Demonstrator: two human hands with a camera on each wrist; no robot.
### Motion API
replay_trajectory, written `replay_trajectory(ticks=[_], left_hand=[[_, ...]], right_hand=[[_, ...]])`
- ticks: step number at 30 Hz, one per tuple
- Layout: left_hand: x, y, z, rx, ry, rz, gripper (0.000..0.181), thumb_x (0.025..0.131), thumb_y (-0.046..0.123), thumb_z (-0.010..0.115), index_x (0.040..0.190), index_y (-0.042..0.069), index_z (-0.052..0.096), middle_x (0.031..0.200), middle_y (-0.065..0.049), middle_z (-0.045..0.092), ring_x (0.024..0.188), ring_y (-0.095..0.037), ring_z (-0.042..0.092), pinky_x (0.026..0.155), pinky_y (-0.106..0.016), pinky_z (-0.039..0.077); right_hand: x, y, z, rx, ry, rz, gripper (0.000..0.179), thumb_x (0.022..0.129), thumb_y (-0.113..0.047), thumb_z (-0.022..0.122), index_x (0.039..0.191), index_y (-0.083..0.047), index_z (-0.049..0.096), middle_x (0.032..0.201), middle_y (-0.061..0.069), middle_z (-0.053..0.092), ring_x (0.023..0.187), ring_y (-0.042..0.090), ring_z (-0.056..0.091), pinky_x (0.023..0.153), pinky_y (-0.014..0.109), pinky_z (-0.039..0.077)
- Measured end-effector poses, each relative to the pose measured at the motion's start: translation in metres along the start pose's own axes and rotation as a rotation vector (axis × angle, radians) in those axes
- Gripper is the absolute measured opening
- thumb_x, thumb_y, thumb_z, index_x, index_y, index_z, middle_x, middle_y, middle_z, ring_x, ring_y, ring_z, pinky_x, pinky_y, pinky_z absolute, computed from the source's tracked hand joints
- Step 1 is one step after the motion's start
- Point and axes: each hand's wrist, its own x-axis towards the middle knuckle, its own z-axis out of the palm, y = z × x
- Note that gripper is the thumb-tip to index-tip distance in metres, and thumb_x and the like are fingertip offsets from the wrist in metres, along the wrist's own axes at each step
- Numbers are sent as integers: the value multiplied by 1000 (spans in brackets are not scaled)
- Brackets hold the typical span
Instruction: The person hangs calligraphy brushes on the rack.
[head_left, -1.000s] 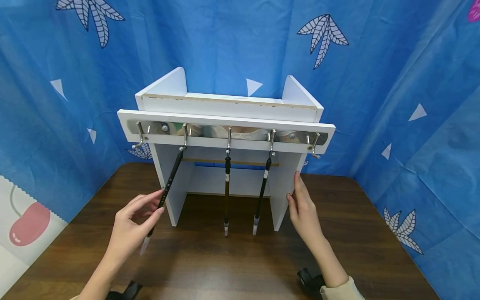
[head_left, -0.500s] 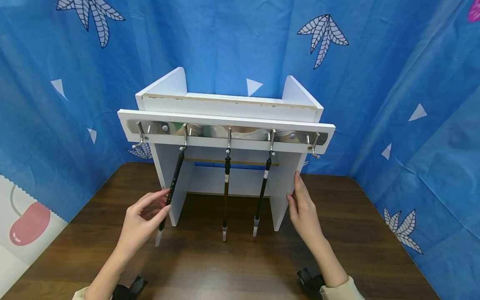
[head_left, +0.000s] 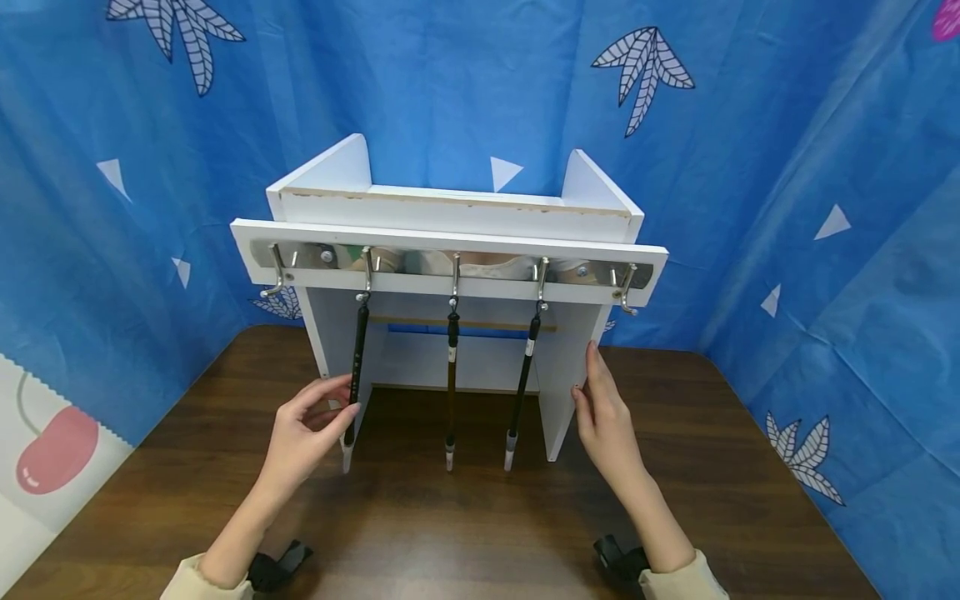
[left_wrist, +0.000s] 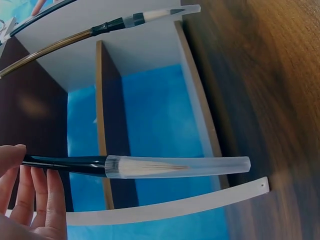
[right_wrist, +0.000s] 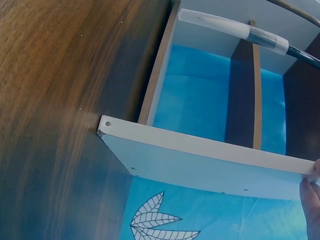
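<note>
My left hand [head_left: 307, 429] pinches the black handle of a writing brush [head_left: 358, 354] between thumb and fingers. That brush hangs from the second hook from the left, and a clear cap [left_wrist: 185, 167] covers its pale bristles. Two more capped brushes hang to the right: a brown-handled brush [head_left: 452, 383] from the middle hook and a dark brush [head_left: 522, 383] from the hook after it. My right hand [head_left: 609, 421], fingers fairly straight, touches the front edge of the white shelf's right side panel [right_wrist: 200, 162].
Hooks line a metal strip on the white rail [head_left: 450, 235] across the front of the shelf unit [head_left: 457, 204]. The outermost left hook [head_left: 277, 271] and right hook [head_left: 627, 290] carry nothing. Below lies a dark wooden table [head_left: 465, 533]; a blue patterned curtain [head_left: 465, 92] hangs behind.
My left hand has moved right, bringing the black brush from a leftward slant to nearly upright. The middle brush swung slightly. My right hand has stayed in place.
</note>
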Motion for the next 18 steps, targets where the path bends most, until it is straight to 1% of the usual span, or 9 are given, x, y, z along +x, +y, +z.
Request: replay_trajectory(ticks=[3,10,15,18], left_hand=[[0,-3,1,-11,-4,0,35,75,-23,63,109,-15,59,91,-14,60,81,-11,58,71,-19,51],[-2,-9,2,-28,-46,17,36,76,-23,62,111,-15,58,94,-18,58,84,-11,57,73,-19,51],[-4,-12,4,-31,-47,11,36,76,-22,62,111,-15,58,93,-18,57,85,-11,57,74,-21,51],[-7,-23,6,-48,-30,-6,38,77,-21,64,113,-11,59,94,-15,59,85,-11,57,75,-21,51]], right_hand=[[0,0,0,0,0,0,89,77,21,63,149,-4,17,144,24,30,121,38,43,86,47,44],[0,-1,-1,-3,-3,5,88,77,21,63,149,-3,17,144,24,30,123,37,41,89,44,41],[1,-1,-1,-3,-3,7,88,77,21,63,149,-3,18,144,24,30,124,37,40,89,43,40],[1,-1,-1,-5,-3,8,88,77,21,63,149,-3,18,144,24,30,124,37,40,89,43,40]])
